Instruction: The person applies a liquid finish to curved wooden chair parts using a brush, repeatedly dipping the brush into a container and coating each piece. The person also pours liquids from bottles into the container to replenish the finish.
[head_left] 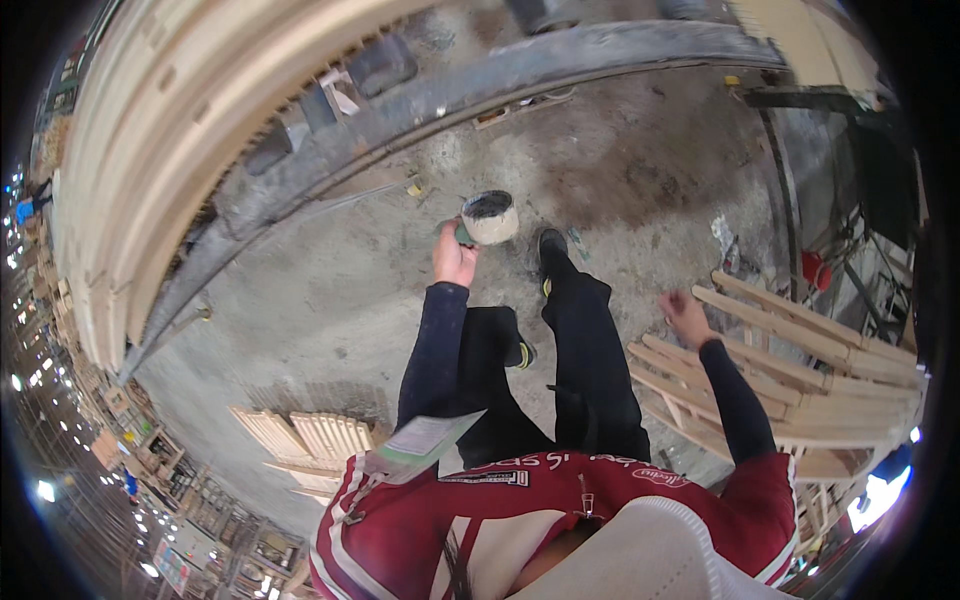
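Observation:
In my left hand (pixel 455 258) is a cream-coloured cup (pixel 491 225), gripped at its near left side, where a patch of green shows. Its rim is stained and the inside looks dark; what it contains cannot be made out. The cup is held out in front of me, over the concrete floor. On the other side, my right hand (pixel 686 318) hangs beside the ends of a stack of pale wooden frames (pixel 790 350). Its fingers are curled in and slightly blurred, hiding whatever may be in them. Whether it touches the wood cannot be told.
A long metal beam (pixel 400 135) crosses ahead, with tall pale wooden pieces (pixel 150 150) at the left. More slatted wood (pixel 310 440) lies on the floor (pixel 290 300) at lower left. A red bucket (pixel 816 270) stands at right. My feet are apart, mid-floor.

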